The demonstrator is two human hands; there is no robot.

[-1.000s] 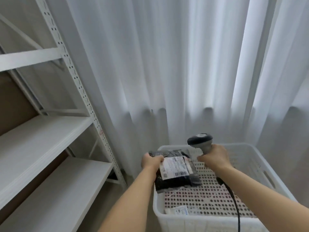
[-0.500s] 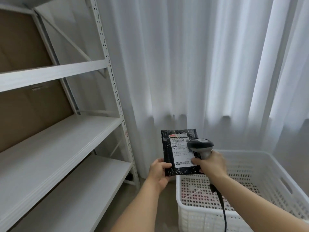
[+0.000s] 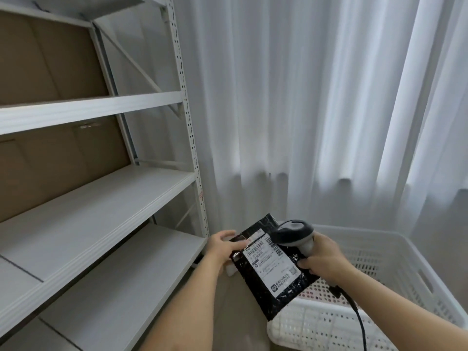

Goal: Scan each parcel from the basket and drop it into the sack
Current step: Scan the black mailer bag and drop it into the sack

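Head cam view: the left hand (image 3: 222,245) pinches the black parcel (image 3: 273,269) at its upper left corner, thumb on top, so that grip is closed on the parcel. The right hand (image 3: 323,257) is wrapped round the handle of the scanner (image 3: 293,231), so a closed grip there too, with the cable (image 3: 354,312) trailing down past the forearm.

The bit that matters for the next move: the parcel hangs in the air between the two hands, over the near left corner of the white basket (image 3: 395,252). Its long axis runs diagonally, from upper left by the left hand down to lower right. The label (image 3: 273,267) faces up toward the camera. The scanner head sits right over the label's top right corner, nose pointing left and slightly down across it, pretty much touching or just above; I can't tell which. So the barcode lies just left of and below the scanner, and my guess is the scan is happening now or about to.

Compared with half a second ago, the parcel has gone from standing nearly upright to tilted over diagonally, and the left hand has shifted from the bottom edge up to the corner. The view has swung left too, showing more of the shelf rack (image 3: 101,198) and less basket.

No sack anywhere in view, so where the drop goes is anyone's guess.
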